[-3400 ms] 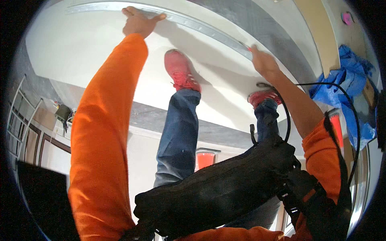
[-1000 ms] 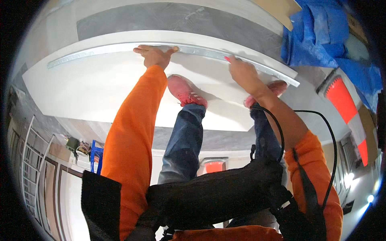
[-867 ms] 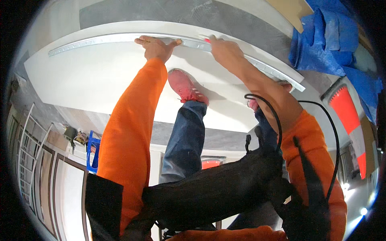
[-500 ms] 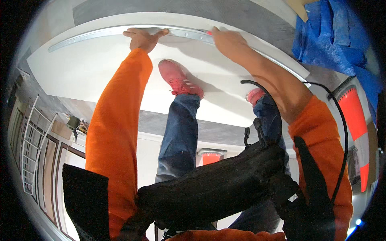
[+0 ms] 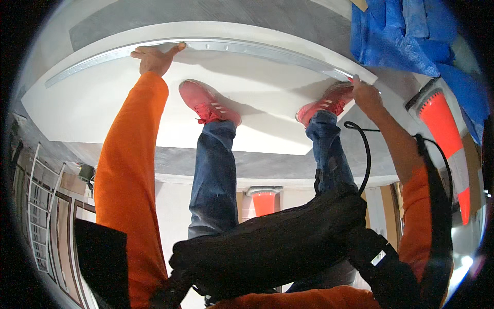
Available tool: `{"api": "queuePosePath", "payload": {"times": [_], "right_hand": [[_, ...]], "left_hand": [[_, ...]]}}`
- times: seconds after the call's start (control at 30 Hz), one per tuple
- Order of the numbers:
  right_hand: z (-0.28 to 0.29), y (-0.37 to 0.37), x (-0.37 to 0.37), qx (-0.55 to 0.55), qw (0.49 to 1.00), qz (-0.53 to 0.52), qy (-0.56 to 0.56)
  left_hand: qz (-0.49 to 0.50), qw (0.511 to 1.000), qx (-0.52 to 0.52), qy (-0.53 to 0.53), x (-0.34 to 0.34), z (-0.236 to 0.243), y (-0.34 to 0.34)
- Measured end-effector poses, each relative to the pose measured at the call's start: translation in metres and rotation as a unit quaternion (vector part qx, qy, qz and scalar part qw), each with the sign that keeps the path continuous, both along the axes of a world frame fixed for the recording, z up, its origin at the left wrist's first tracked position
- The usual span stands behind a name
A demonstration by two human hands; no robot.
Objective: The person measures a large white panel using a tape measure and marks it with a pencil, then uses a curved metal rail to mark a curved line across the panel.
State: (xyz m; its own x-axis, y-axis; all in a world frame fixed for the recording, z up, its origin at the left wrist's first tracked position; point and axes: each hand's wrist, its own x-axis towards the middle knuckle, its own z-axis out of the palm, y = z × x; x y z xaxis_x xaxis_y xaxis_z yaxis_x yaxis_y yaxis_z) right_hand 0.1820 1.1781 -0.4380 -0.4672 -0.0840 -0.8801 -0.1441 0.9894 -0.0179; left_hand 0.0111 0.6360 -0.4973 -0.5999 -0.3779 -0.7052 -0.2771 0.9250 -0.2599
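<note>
A long silvery metal profile (image 5: 257, 48) lies across a large white board (image 5: 103, 113) on the floor, near the board's far edge. My left hand (image 5: 155, 61) presses on the profile left of its middle, thumb and fingers spread along it. At the profile's right end, my right hand (image 5: 367, 97) is closed around a small red-handled tool (image 5: 351, 80). Most of that tool is hidden in the fist, so its kind does not show. Both my red shoes (image 5: 208, 100) stand on the board, the right one close to the profile.
Blue sheeting (image 5: 396, 38) is heaped at the far right. An orange and white traffic cone (image 5: 445, 129) lies beside it; another cone (image 5: 264, 203) is behind my legs. A black cord (image 5: 368, 154) hangs by my right forearm. A white rack (image 5: 43, 211) stands left.
My right hand has slid rightward and nearer along the profile to its right end, with the red-handled tool. The left hand keeps its hold on the profile. The view has shifted.
</note>
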Motion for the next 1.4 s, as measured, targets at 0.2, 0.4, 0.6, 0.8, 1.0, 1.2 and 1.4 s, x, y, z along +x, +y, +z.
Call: {"api": "queuePosePath", "payload": {"times": [0.2,0.4,0.6,0.8,1.0,1.2,1.4], "right_hand": [[-0.011,-0.147,-0.066,-0.174,0.983,-0.04,0.04],[-0.034,-0.258,-0.123,-0.246,0.961,-0.092,0.093],[-0.042,-0.2,-0.087,-0.237,0.963,-0.101,0.083],[-0.035,-0.034,-0.018,-0.161,0.984,-0.039,0.061],[-0.017,0.133,0.056,-0.003,1.0,0.008,0.024],[0.071,0.284,0.133,0.213,0.973,0.073,-0.047],[0.02,0.134,0.08,-0.055,0.995,-0.08,0.016]], "left_hand": [[-0.474,0.839,-0.181,0.198,0.022,-0.034,-0.097],[-0.105,0.995,-0.003,-0.003,0.022,-0.058,-0.031],[-0.524,0.816,-0.204,0.135,0.03,-0.063,-0.072],[-0.197,0.976,-0.068,-0.067,0.008,-0.04,-0.048],[-0.392,0.874,-0.131,-0.253,0.0,-0.016,-0.011],[-0.355,0.921,-0.098,-0.126,0.004,-0.037,-0.071],[-0.342,0.94,-0.023,-0.004,0.019,-0.077,-0.116]]}}
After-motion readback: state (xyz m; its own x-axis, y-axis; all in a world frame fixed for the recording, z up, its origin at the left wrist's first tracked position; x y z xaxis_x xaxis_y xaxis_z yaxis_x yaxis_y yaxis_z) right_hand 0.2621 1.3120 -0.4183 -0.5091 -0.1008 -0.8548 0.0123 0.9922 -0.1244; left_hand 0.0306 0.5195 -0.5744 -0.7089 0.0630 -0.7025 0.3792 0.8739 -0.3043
